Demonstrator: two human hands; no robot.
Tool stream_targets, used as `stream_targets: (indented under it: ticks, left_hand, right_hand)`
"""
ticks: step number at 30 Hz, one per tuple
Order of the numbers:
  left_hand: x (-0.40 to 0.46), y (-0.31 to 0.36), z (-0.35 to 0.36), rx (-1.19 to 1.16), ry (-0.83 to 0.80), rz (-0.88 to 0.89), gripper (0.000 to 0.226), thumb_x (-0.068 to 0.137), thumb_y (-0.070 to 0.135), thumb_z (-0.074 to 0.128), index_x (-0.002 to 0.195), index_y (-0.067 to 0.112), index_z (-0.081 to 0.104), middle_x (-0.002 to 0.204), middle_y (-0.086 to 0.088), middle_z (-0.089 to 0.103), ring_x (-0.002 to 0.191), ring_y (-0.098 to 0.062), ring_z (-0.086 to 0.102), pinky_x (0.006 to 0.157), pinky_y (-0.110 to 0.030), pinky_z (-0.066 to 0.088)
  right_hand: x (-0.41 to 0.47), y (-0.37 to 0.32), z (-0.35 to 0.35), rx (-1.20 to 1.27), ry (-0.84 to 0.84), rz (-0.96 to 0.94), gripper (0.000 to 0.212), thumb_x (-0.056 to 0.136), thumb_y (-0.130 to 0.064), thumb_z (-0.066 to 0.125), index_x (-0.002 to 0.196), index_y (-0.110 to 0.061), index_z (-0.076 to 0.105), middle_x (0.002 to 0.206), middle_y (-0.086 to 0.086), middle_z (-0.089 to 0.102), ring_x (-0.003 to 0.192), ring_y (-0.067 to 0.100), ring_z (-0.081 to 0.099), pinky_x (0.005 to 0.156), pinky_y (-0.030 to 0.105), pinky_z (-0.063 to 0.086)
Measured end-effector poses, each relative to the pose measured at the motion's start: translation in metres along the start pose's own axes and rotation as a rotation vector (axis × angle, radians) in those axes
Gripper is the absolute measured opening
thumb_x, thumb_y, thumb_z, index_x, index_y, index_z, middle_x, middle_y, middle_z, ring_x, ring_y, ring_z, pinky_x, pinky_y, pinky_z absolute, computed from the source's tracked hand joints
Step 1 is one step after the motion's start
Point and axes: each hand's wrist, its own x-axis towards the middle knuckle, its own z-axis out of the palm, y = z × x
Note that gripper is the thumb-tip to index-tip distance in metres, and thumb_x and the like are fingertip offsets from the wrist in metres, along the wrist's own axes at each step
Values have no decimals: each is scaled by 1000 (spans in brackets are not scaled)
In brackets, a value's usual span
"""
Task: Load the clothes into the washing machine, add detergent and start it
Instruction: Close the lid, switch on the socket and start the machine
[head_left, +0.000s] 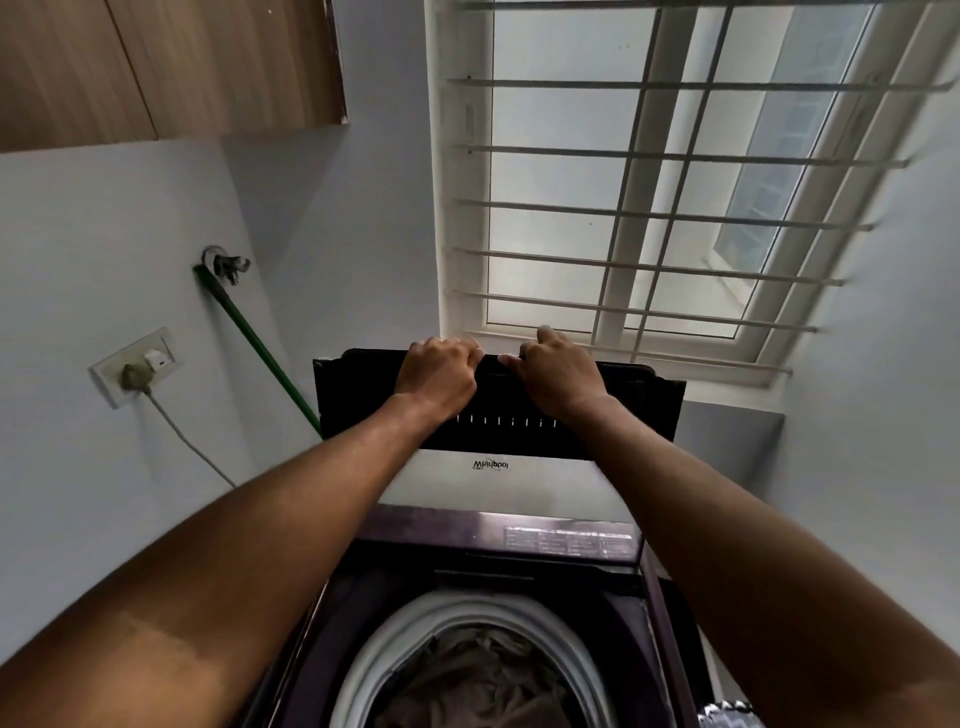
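A dark top-loading washing machine (566, 540) stands below me with its drum open. Brownish clothes (483, 675) lie inside the white-rimmed drum (415, 623). The black lid (639, 410) is raised upright at the back, its pale lower panel carrying a brand name. My left hand (439, 371) grips the lid's top edge left of centre. My right hand (558, 371) grips the same edge just to the right. Both arms reach forward over the drum. No detergent is in view.
A barred window (649, 182) sits right behind the lid. On the left wall are a tap (226, 265) with a green hose (260, 343), and a socket (137, 366) with a plugged cable. A wooden cabinet (156, 67) hangs at the upper left.
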Motion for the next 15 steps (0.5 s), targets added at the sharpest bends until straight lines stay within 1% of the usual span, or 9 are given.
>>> stream_targets:
  ticks: [3, 6, 8, 10, 12, 13, 15]
  left_hand:
    - [-16, -3, -16, -12, -121, 78, 33, 104, 37, 34, 110, 26, 64, 116, -12, 68, 106, -33, 61, 93, -39, 41]
    - [-38, -13, -37, -18, -308, 152, 35, 103, 49, 30, 116, 33, 59, 121, -11, 66, 108, -33, 60, 92, -41, 45]
    - [-51, -14, -53, 1, -391, 199, 38, 102, 55, 29, 119, 37, 58, 122, -10, 65, 109, -32, 60, 92, -40, 45]
    - [-64, -12, -66, 8, -457, 232, 42, 101, 60, 29, 124, 40, 58, 125, -7, 65, 111, -29, 60, 90, -36, 43]
    - [-72, -12, -75, -2, -518, 242, 46, 98, 65, 29, 126, 44, 58, 127, -2, 65, 110, -25, 60, 87, -33, 42]
    - [-75, -12, -78, -9, -552, 242, 49, 96, 69, 27, 127, 45, 58, 127, 1, 65, 109, -23, 59, 89, -34, 43]
    - [-86, -13, -80, -10, -622, 250, 61, 89, 78, 20, 129, 48, 55, 129, 5, 64, 110, -20, 59, 95, -39, 45]
  right_hand:
    - [-18, -14, -6, -37, -13, -35, 51, 98, -55, 43, 110, -13, 70, 115, 12, 54, 116, 32, 54, 90, 40, 46]
    - [-45, -18, -14, 2, -44, -75, 49, 94, -59, 48, 98, -15, 71, 100, 7, 54, 102, 30, 60, 79, 36, 46]
    - [-64, -17, -19, 45, -80, -109, 49, 92, -62, 48, 90, -18, 70, 91, 3, 55, 92, 27, 60, 73, 33, 47]
    - [-79, -18, -23, 49, -94, -132, 49, 91, -64, 48, 84, -20, 69, 86, 2, 60, 87, 25, 60, 70, 33, 47]
    - [-91, -20, -25, 54, -106, -129, 48, 90, -66, 47, 77, -23, 65, 79, 1, 62, 81, 24, 60, 66, 31, 43]
    - [-96, -20, -27, 45, -114, -131, 50, 90, -67, 46, 77, -23, 66, 77, 1, 63, 80, 24, 60, 66, 31, 42]
    - [-107, -21, -28, 50, -154, -122, 51, 89, -69, 46, 86, -24, 71, 83, 3, 68, 83, 24, 61, 71, 33, 48]
